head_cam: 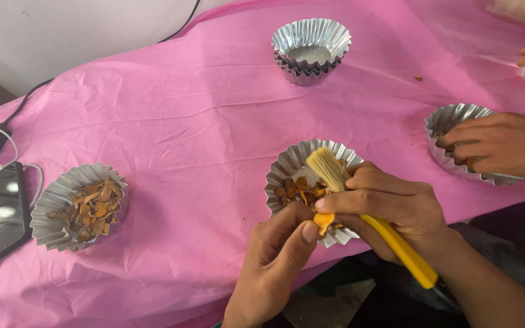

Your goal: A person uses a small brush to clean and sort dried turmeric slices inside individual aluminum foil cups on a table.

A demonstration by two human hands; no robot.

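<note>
Over a pink-covered desk [171, 121], the person's left hand [274, 261] has its fingers [308, 231] pinched on a small orange piece [324, 222], which looks light, dry and brittle, best held gently by its edges; the right hand [396, 209] has its fingers wrapped around a yellow-handled brush [360, 206], stiff in the handle, its soft bristles pointing up just above the piece. Directly behind both sets of fingers sits one fluted foil cup [290, 167] of orange-brown chips. I count four foil cup spots: this one, one chip-filled cup [79, 206] far left, an empty stack [311, 48] beyond, and one under another person's hand [499, 144] at right, plus one phone [2, 209].
</note>
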